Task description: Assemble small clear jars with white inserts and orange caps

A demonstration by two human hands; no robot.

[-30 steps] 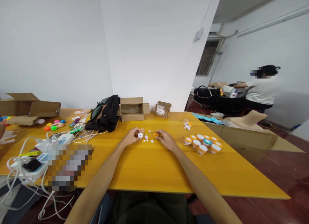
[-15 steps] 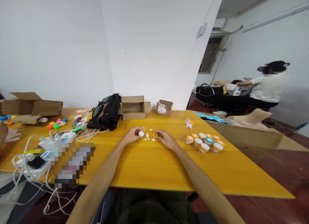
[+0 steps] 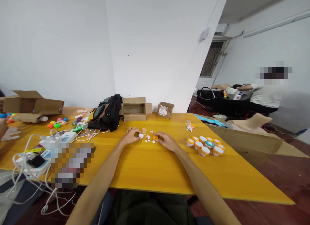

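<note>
My left hand (image 3: 132,136) is closed on the edge of a round white disc (image 3: 140,135), low over the table. On the other side, my right hand (image 3: 166,141) pinches an orange ring-shaped lid (image 3: 155,138) between thumb and fingers. Between the hands lie small white plastic pieces (image 3: 148,137), several of them flat and round. A clear plastic cup (image 3: 144,131) stands just behind the white disc. To the right sits a group of clear jars (image 3: 204,151) with white tops, most rimmed in orange and one in teal.
Loose white and orange parts (image 3: 190,125) lie at the back right. Behind are an open cardboard box (image 3: 134,109), a smaller box (image 3: 165,110) and a black bag (image 3: 106,116). Power strips (image 3: 65,138) with tangled cables fill the left. Another person (image 3: 267,94) sits at the far right.
The left hand has shifted slightly left with the white disc, baring more of the clear cup. The right hand stays on the orange lid. The view has tilted a little.
</note>
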